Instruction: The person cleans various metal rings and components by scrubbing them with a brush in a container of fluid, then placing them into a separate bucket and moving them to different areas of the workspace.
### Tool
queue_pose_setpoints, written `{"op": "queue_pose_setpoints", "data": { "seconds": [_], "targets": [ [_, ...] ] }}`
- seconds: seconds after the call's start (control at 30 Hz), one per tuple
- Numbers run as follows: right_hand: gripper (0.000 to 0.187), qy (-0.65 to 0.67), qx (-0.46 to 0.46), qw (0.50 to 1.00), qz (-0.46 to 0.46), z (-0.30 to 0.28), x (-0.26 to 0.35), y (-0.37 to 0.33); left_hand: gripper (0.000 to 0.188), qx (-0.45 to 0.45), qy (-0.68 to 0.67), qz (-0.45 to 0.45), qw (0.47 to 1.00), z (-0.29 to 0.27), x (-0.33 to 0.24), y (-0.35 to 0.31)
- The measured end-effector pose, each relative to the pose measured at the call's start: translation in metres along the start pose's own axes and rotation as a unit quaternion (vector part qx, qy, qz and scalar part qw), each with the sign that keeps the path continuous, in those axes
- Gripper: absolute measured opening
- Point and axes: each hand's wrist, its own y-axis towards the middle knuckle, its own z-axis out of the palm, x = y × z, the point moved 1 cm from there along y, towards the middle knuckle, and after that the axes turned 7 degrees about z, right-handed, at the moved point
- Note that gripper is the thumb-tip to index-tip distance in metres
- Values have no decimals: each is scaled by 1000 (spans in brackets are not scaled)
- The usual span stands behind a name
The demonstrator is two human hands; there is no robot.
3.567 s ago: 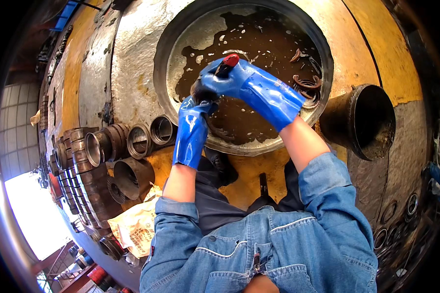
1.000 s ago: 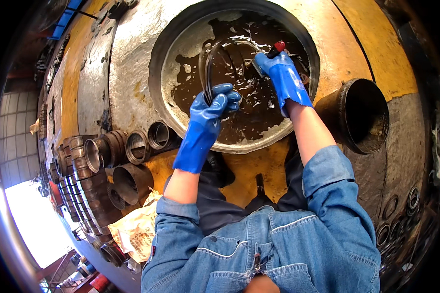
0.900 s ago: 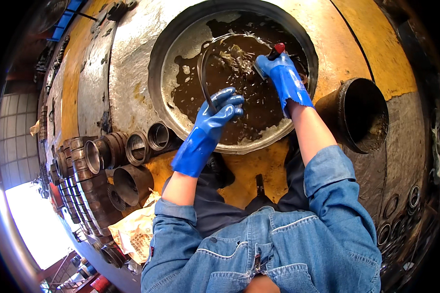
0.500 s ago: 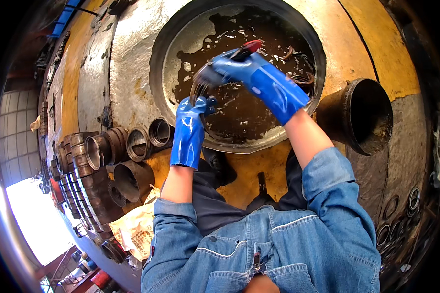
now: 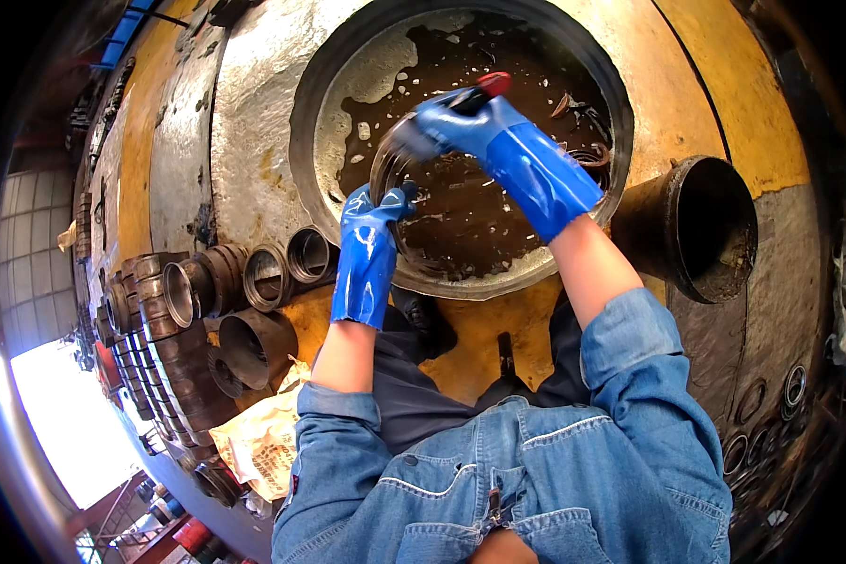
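Note:
My left hand (image 5: 371, 211), in a long blue rubber glove, is closed on the near-left edge of a dark metal ring (image 5: 382, 171). The ring is held over a wide round basin (image 5: 312, 179) of dark, murky liquid with pale foam at its left side. My right hand (image 5: 456, 122), gloved the same way, grips a dark tool with a red end (image 5: 494, 84) that sticks out past the thumb side. Its working end is at the ring's upper edge, smeared by motion and partly behind the fingers, so I cannot tell its kind.
More curved metal pieces (image 5: 587, 155) lie in the basin's right side. A dark open cylinder (image 5: 714, 230) lies at the right. Several metal rings (image 5: 266, 277) and a short cylinder (image 5: 257, 348) stand at the left, near a crumpled paper bag (image 5: 261, 440). Small rings (image 5: 795, 385) lie at the far right.
My right hand has shifted slightly right, the tool still in its grip. My left hand keeps its hold on the ring with barely any movement.

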Motion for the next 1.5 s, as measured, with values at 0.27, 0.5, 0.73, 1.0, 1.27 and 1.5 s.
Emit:
{"op": "queue_pose_setpoints", "data": {
  "seconds": [0.27,0.5,0.73,1.0,1.27,1.5],
  "targets": [
    [31,-118,-161,970,140,-2,-21,10,29,11,-28,0,1000,8,-3,0],
    [39,-167,-265,915,253,-28,-69,-6,41,82,-38,-83,992,3,-22,-4],
    [43,-115,-272,927,232,-55,-71,-18,44,201,-138,-157,957,33,-16,6],
    [44,-77,-398,900,159,-67,-36,-53,47,186,-63,-39,980,49,4,-20],
    [39,-22,-262,952,157,-54,-23,-51,48,89,-5,-46,995,2,-1,3],
    [38,-174,-35,984,15,37,-6,-2,36,24,85,3,996,-16,13,12]
  ]
}}
